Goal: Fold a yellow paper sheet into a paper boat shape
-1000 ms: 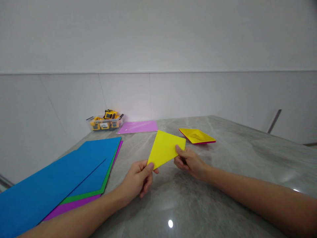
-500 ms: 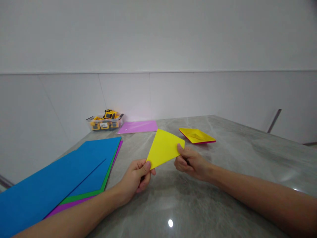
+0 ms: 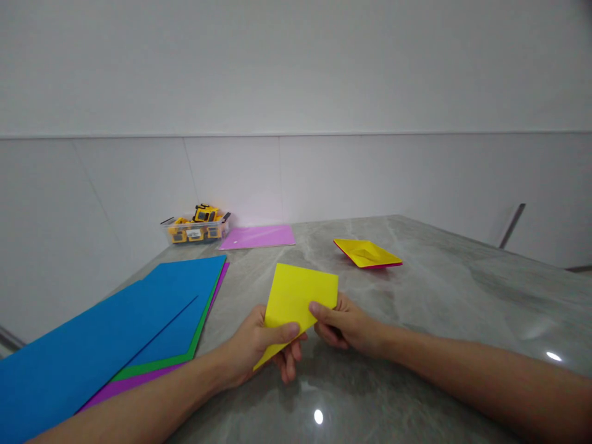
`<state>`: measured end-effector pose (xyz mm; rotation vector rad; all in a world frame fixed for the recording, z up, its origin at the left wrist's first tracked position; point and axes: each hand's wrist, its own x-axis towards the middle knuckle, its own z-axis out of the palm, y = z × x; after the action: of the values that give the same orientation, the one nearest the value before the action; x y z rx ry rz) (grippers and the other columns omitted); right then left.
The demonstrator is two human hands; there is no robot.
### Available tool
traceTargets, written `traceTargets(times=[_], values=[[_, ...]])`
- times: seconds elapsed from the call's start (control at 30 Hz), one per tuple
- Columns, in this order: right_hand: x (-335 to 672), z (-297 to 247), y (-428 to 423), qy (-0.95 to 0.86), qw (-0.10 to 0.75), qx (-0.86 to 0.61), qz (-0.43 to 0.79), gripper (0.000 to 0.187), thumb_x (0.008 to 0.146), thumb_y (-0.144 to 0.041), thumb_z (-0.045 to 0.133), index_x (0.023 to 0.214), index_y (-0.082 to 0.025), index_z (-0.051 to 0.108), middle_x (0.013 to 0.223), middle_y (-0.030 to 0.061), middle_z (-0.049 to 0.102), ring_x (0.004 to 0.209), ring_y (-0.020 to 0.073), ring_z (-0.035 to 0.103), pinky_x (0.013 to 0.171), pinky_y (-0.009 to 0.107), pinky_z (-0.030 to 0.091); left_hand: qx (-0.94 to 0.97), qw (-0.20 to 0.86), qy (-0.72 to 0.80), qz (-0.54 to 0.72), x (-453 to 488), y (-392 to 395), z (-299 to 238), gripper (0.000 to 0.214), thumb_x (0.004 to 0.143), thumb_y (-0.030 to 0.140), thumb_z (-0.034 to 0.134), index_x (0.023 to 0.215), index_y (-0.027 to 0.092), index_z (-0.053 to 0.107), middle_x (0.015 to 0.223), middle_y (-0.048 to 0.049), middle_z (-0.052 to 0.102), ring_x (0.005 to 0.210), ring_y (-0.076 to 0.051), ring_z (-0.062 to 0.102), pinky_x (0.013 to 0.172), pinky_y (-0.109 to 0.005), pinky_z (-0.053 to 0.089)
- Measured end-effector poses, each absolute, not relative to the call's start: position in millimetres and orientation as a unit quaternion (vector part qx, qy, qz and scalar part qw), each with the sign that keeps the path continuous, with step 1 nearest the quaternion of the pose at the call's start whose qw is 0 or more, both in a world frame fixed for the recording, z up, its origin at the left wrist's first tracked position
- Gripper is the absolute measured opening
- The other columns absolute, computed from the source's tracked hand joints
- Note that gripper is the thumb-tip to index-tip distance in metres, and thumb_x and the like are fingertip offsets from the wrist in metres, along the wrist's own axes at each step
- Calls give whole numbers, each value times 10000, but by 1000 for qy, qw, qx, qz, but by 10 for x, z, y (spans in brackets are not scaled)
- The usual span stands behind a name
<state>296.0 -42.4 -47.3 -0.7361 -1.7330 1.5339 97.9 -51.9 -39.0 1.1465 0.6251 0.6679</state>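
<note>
The yellow folded paper boat [image 3: 367,253], with a magenta edge showing along its underside, sits on the grey marbled, glossy bench [image 3: 439,296]. Nearer the wearer than the boat, and to its left, is a flat, four-cornered piece of bright yellow paper [image 3: 296,290], tilted and gripped by both hands. The left hand [image 3: 252,348] is clamped on its lower left part, thumb across the top face and fingers underneath. The right hand [image 3: 345,324] pinches its right-hand edge, thumb on top, the other fingers curled and partly hidden behind the paper. Well to the left of the boat lie large blue paper sheets [image 3: 152,296], with a green sheet [image 3: 198,339] and a purple sheet [image 3: 127,385] showing beneath them. Beyond the boat to the left are a flat light-purple sheet [image 3: 259,236] and, farther left, a clear plastic box [image 3: 194,234] of yellow-and-black toys [image 3: 206,213].
</note>
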Motion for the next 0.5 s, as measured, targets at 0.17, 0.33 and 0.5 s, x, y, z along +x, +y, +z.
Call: traceTargets(times=[0.17, 0.33, 0.5], values=[[2897, -445, -471, -652, 344, -264, 622, 592, 776, -674, 540, 506, -154, 455, 370, -68, 375, 288, 32, 276, 299, 187, 170, 528, 740, 275, 314, 976, -521, -426, 313, 736, 355, 719, 749, 48, 661, 580, -69, 643, 364, -116, 575, 337, -166, 403], [2921, -443, -473, -639, 327, -224, 659, 610, 772, -673, 541, 459, -166, 411, 332, -76, 326, 269, 33, 253, 297, 193, 164, 541, 743, 257, 300, 972, -521, -408, 314, 743, 364, 705, 763, 53, 671, 584, -61, 641, 339, -92, 547, 328, -153, 365], [2901, -457, -509, -700, 296, -276, 588, 608, 797, -681, 503, 489, -159, 465, 354, -61, 368, 297, 37, 295, 317, 195, 197, 576, 723, 263, 276, 1033, -600, -369, 384, 783, 421, 656, 644, 63, 637, 655, -101, 672, 350, -88, 556, 339, -155, 358]])
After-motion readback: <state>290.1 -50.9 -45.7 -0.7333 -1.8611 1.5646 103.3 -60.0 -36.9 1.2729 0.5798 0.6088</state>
